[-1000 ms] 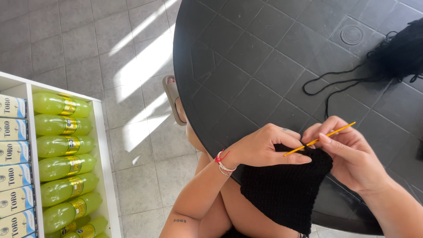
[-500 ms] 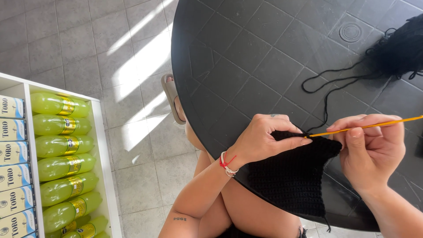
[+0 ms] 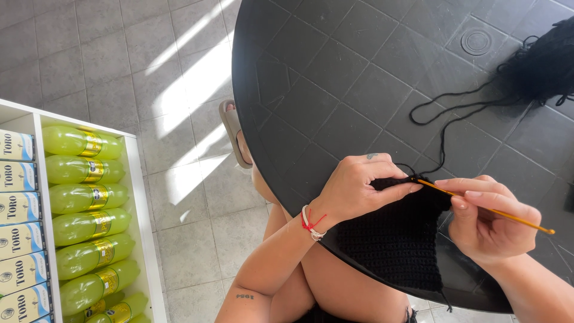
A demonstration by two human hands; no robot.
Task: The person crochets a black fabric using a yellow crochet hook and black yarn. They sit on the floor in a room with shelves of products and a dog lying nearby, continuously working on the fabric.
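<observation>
Head view, looking straight down. Round black surface (image 3: 335, 84) fills the upper right of the frame; grey tiled floor (image 3: 89, 54) to the left with stripes of sunlight across it.

Left hand (image 3: 359, 188): fingers curled, thumb and forefinger pressed together on the upper edge of the black crochet piece (image 3: 397, 245), pinching it just beside the hook tip. A red and white string bracelet (image 3: 312, 222) sits on that wrist.

Right hand (image 3: 487, 218): fingers closed round the shaft of a thin yellow crochet hook (image 3: 484, 208), thumb and forefinger on top (the grip is light, knuckles bent, palm not visible). The hook lies nearly level, its tip at the fabric's top edge between the two hands, its far end sticking out past the right hand.

Crochet piece: flat rectangle of black stitches, lying on the near edge of the surface, its lower edge running toward the rim above the person's bare legs.

A black yarn strand (image 3: 445, 113) runs in loose loops from the work up to a dark ball of yarn (image 3: 541, 66) at the top right corner, well apart from the hands.

Under the surface edge, a foot in a sandal (image 3: 234, 134) on the floor.

Far left: white shelf (image 3: 140, 239) with a row of green bottles (image 3: 89, 224) lying on their sides, cartons (image 3: 18, 209) beside them.
</observation>
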